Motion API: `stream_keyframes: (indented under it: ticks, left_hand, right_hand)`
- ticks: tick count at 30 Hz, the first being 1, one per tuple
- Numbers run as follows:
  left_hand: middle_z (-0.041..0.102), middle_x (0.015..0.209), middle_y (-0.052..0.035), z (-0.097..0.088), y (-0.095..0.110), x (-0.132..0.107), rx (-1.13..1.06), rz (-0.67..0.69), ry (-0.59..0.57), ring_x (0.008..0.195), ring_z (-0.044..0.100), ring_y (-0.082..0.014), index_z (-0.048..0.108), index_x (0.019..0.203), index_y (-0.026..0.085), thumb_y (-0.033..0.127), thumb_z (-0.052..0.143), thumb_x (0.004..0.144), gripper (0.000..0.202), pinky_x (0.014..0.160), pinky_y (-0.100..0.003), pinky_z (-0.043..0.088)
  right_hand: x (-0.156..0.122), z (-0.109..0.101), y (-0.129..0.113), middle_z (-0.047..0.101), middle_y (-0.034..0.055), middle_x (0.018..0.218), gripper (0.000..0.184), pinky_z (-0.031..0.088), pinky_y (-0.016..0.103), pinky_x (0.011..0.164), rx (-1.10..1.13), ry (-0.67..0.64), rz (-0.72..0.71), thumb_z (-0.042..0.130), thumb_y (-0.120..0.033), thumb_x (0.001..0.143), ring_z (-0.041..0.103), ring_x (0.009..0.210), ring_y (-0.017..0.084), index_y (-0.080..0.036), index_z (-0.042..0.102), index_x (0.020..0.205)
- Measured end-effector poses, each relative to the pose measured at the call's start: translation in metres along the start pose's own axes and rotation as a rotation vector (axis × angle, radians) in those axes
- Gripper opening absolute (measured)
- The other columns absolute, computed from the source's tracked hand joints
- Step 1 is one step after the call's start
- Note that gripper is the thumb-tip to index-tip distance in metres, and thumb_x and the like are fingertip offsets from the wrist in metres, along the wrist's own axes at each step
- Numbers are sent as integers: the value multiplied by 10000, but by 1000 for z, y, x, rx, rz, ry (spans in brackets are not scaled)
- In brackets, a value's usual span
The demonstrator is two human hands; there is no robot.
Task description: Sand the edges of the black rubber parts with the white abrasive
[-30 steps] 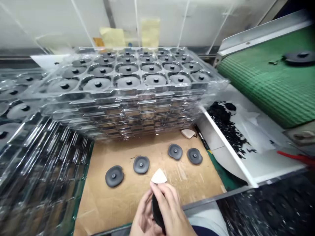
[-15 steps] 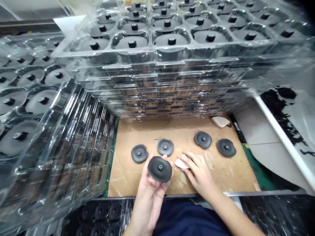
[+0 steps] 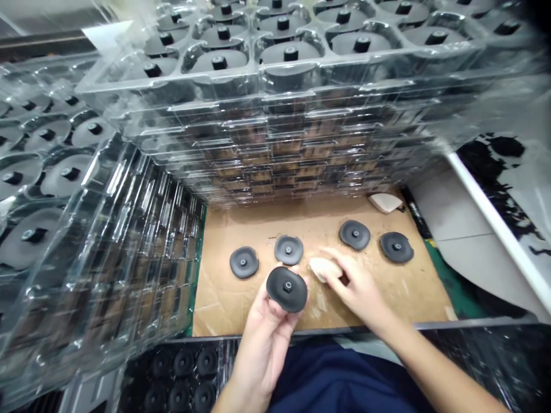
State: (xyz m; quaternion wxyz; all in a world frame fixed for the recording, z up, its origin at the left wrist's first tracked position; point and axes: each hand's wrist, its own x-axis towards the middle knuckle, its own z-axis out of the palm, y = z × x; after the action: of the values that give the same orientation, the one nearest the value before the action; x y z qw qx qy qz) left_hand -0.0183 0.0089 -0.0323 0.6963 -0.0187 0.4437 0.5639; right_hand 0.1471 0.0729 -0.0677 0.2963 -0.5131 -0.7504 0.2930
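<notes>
In my left hand (image 3: 269, 338) is a black oval disc (image 3: 287, 298) with a short post at its centre, gripped by the edges with the post side up. My right hand (image 3: 359, 289) pinches a white, pointed pad (image 3: 322, 268) between thumb and fingers, just right of that disc and apart from it. Beyond the hands, several similar discs lie on the cardboard (image 3: 224, 304): a left one (image 3: 244, 262), one (image 3: 288, 250) just behind the held disc, and a right pair including the outermost disc (image 3: 396, 247).
Stacked clear plastic trays (image 3: 293, 106) full of such discs rise behind the cardboard. Another tray stack (image 3: 107, 229) walls off the left. A second white pad (image 3: 384, 202) lies at the back right, beside a black pen-like object (image 3: 415, 212). Below the front edge sits a dark tray of discs (image 3: 183, 361).
My right hand has lifted and turned the white pad, which now shows more of its face. My left hand has shifted slightly right with the disc. The view has also moved a little.
</notes>
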Motion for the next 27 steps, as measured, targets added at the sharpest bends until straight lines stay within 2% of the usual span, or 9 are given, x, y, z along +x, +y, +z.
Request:
stream_keyframes:
  ticks: [4,6,9,11,13,15,19,24,27]
  left_hand:
    - [618,1230,-101,8,-6,-1,42,-18,-51,1141,559,-264,590,1176,211,312,781,629,589,976,-359,455]
    - [649,1174,-94,12,-7,-3,79,-50,-79,1086,594,-250,597,1166,209,268,758,662,532,954,-342,469]
    - [686,1074,-77,20,-5,-8,135,-69,-80,1009,630,-241,629,1107,202,241,771,636,493,897,-314,502]
    - [711,901,-48,25,-3,-11,141,-69,-78,941,650,-231,670,1009,189,265,783,616,416,859,-310,521]
    - [695,748,-32,30,-1,-15,148,-77,-90,898,659,-236,693,919,167,294,790,602,354,858,-334,523]
    - [700,753,-31,32,1,-18,177,-84,-77,895,664,-240,693,938,174,270,811,570,398,876,-347,516]
    - [721,940,-55,32,0,-20,185,-87,-70,937,664,-244,658,1074,213,285,853,499,612,911,-344,501]
    - [730,835,-61,38,-2,-24,236,-123,-87,972,656,-284,692,1011,179,335,854,481,575,884,-353,525]
    - [729,942,-52,40,1,-27,234,-132,-42,976,660,-273,679,1032,226,275,857,485,578,910,-355,515]
  right_hand:
    - [13,-25,-52,651,53,1081,231,482,331,843,75,80,-66,524,-247,885,609,968,179,-216,561,1110]
    - [11,-32,-78,674,57,941,219,465,342,792,110,-33,-229,452,-170,902,603,844,176,-173,585,1076]
    - [7,-38,-97,655,48,829,239,444,308,693,127,-276,-271,391,-89,895,563,722,158,-140,606,986]
    - [7,-38,-100,649,54,837,220,430,310,675,94,-240,-279,396,-102,898,548,720,166,-133,604,962]
    - [5,-38,-99,634,74,788,226,416,327,653,59,-67,-337,384,-111,895,528,698,182,-98,597,971]
    - [0,-39,-98,626,77,753,224,416,331,649,80,7,-385,378,-107,889,523,686,181,-89,587,967]
    - [-8,-42,-99,655,36,800,188,426,292,665,159,-108,-353,400,-68,879,544,689,142,-138,560,949]
    - [-3,-44,-100,614,60,699,206,411,332,610,73,43,-377,397,-95,866,512,633,177,-94,593,930]
    - [-15,-55,-93,640,39,742,193,439,302,627,137,-118,-368,414,-82,867,550,670,156,-141,576,953]
